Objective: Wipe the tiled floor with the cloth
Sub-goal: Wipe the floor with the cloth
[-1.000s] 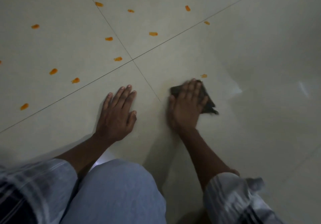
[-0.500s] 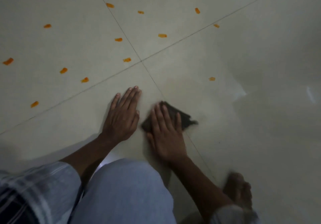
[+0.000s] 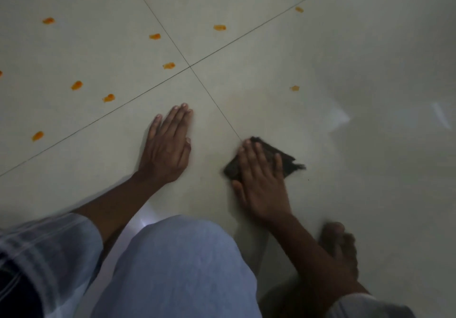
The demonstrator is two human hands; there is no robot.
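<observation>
A dark folded cloth lies on the pale tiled floor just right of a grout line. My right hand presses flat on it with straight fingers, covering most of it; a frayed corner sticks out to the right. My left hand rests flat on the tile to the left, fingers together, holding nothing. Several orange smears dot the tiles beyond the hands, one on the tile ahead of the cloth.
My bent knee in light blue fabric fills the lower middle. My bare foot stands on the floor at the lower right, just behind my right forearm. Four tiles meet at a grout crossing.
My right hand slid the cloth from the far right tile back toward my left hand, then out to the right again. My left hand stayed planted.
</observation>
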